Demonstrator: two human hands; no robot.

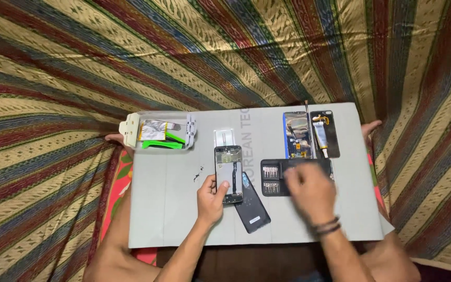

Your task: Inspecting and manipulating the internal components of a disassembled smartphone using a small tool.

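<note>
My left hand (pixel 211 197) grips the lower edge of an opened phone (pixel 229 169) that lies face down on the grey work mat (pixel 168 209), its inner parts showing. A dark back cover (pixel 253 210) lies slanted just beneath it. My right hand (pixel 310 192) hovers, blurred, over the black case of screwdriver bits (pixel 271 178); whether its fingers hold anything cannot be told.
A clear plastic tray (pixel 157 130) with green prying tools and foil sits at the mat's far left corner. At the far right lie a second opened phone (pixel 296 134), a thin rod, a dark panel (pixel 330 125) and a small glue tube (pixel 319 137). Striped cloth surrounds the mat.
</note>
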